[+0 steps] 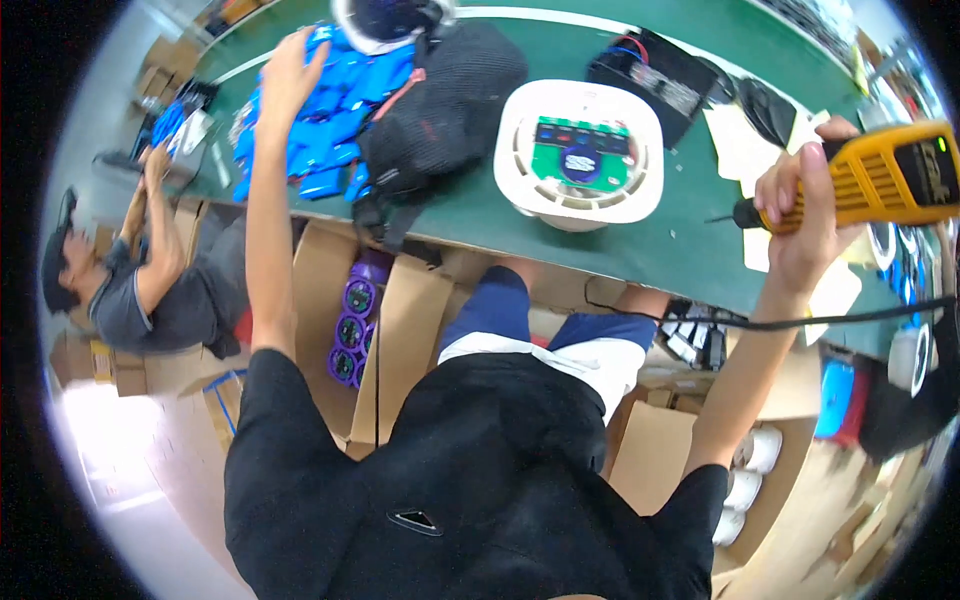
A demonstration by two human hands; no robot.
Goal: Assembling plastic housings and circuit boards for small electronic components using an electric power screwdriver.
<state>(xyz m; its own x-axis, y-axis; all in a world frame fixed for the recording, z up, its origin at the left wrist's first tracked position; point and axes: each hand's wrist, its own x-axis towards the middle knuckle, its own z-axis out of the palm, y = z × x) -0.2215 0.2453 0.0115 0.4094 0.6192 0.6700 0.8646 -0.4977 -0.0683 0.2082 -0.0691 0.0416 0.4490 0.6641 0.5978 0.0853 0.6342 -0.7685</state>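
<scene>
My right hand is wrapped around a yellow power tool with a ribbed body, a black nose and a thin dark tip pointing left over the bench. Its exact kind I cannot make out. Far to the left, my left hand reaches over a heap of blue-wrapped packs, fingers extended; whether it touches one is unclear. Between the hands stands a white rounded housing, its top uncovered, showing a green circuit board with a dark round part on it.
A dark knit fabric bundle lies beside the packs. A black battery-like block with red and blue wires sits behind the housing. Cartons below hold purple round parts and white cylinders. A black cable crosses at right. A co-worker sits at left.
</scene>
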